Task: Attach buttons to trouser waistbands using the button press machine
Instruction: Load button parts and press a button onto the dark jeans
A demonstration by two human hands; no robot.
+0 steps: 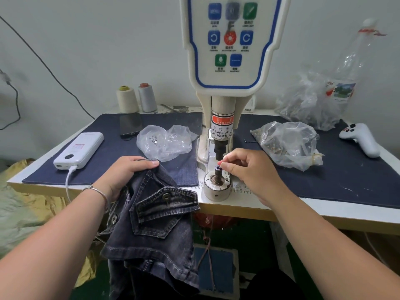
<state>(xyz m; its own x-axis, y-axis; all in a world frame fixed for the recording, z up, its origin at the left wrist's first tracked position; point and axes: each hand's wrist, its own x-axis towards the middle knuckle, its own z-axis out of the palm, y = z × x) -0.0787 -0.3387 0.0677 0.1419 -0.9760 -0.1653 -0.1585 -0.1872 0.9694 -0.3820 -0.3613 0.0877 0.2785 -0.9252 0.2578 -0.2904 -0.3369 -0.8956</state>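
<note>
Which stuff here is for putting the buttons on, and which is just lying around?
For the job: button press, jeans held by the left hand, right hand at the lower post, two bags of small metal parts.

Lying about: power bank, phone, thread cones, white controller.

Trousers (pixel 155 213) left of press machine (pixel 220 126), bags (pixel 287 144) behind

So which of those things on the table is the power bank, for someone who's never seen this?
Start at the tall button press machine and go left across the dark denim mat to the table's front left corner. The power bank lies there, a flat white slab with a white cable plugged into its near end. The black phone behind it is dark and thinner.
</note>
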